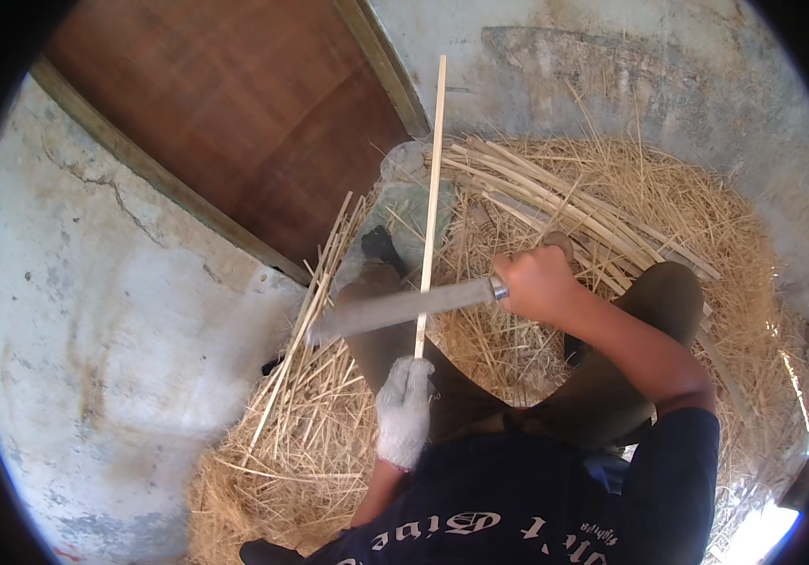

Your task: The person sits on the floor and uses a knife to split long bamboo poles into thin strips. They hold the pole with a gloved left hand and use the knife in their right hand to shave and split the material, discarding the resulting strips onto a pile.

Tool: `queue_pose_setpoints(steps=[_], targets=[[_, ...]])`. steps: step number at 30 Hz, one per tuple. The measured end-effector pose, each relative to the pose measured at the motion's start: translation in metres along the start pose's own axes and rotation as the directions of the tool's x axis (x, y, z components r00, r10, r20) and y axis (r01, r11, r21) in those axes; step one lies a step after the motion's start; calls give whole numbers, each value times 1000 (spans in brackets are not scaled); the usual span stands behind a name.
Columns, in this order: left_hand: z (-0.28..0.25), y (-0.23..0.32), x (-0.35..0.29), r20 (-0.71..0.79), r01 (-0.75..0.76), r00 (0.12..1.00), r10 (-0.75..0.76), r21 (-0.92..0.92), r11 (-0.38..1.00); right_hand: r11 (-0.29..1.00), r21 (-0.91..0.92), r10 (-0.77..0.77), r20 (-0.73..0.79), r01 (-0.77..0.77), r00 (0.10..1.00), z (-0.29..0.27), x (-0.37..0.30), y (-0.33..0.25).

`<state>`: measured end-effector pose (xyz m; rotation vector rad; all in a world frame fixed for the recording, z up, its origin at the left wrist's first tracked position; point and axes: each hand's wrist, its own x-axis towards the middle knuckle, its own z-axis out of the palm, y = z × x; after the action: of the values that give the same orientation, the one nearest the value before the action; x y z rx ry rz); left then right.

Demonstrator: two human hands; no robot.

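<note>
My left hand (pixel 404 403), in a pale knitted work glove, is closed round the lower end of a long thin wooden strip (pixel 434 193). The strip stretches away from me, its far end close to the wall. Bare and closed, my right hand (pixel 538 284) grips the wooden handle of a large machete (pixel 414 306). Its broad blade points left and crosses over the strip a little beyond my gloved hand. Toward its tip the blade is smeared by motion. I cannot tell whether its edge touches the strip.
Pale shavings (pixel 320 471) cover the floor around my bent legs. A bundle of split strips (pixel 565 202) lies at the far right, and more strips (pixel 315 273) lean at the left. Behind stand a brown door (pixel 235 104) and a stained wall (pixel 612 66).
</note>
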<state>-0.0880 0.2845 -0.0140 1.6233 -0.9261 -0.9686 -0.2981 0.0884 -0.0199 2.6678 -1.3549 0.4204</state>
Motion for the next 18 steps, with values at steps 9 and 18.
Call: queue_pose_setpoints(steps=[9,18], targets=[[-10,2,-10,-48,51,998,-46,102,994,956,101,278,-14,-275,960,-4,21,23],[-6,11,-24,-41,45,998,-37,215,976,886,188,436,-24,-424,900,-16,35,69]])
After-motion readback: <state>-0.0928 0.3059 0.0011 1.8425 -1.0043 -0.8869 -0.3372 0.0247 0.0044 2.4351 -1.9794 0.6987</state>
